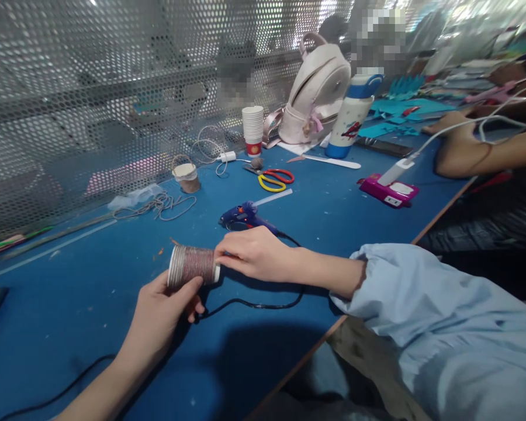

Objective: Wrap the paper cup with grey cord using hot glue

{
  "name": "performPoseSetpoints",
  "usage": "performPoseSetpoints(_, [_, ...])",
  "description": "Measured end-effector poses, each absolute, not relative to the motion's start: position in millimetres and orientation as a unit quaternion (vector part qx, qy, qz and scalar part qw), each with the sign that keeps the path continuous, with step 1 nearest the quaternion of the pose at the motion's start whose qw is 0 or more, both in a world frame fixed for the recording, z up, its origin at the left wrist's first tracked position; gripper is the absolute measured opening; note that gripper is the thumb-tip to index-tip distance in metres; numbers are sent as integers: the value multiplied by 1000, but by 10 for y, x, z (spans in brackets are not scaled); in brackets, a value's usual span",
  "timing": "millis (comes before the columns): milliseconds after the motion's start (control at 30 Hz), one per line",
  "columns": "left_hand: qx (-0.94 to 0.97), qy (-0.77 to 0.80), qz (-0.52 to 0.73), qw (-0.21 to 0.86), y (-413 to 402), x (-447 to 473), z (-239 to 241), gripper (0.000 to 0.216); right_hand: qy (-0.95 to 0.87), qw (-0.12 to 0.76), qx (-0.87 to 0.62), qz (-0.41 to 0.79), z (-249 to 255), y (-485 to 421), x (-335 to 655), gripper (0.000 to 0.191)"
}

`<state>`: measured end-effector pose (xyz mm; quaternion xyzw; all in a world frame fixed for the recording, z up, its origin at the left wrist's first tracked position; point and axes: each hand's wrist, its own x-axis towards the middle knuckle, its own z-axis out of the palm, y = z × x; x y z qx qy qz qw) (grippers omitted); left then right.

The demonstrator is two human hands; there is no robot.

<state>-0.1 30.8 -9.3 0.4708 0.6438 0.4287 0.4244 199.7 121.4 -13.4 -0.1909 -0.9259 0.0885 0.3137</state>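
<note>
A paper cup wrapped in string [191, 265] lies on its side just above the blue table [70, 292]. My left hand [162, 313] grips it from below, thumb and fingers curled round its wall. My right hand [254, 254] pinches the cup's bottom end with its fingertips. A blue glue gun [243, 216] lies on the table just behind my right hand, and its black cord [254, 304] runs under my wrist.
Behind are scissors with red and yellow handles [274, 177], a stack of paper cups [253, 130], another wrapped cup [187, 176], loose string [164, 204], a pink backpack [318, 93] and a bottle [353, 114]. Another person's arm [477, 149] rests at the right. A perforated metal screen [92, 88] closes the far side.
</note>
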Motion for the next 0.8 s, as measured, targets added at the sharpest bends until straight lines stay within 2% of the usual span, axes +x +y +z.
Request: performPoseSetpoints(800, [505,634,416,412,312,-6,-107,27,-923,324,-176,107,-123,1245,2035,17])
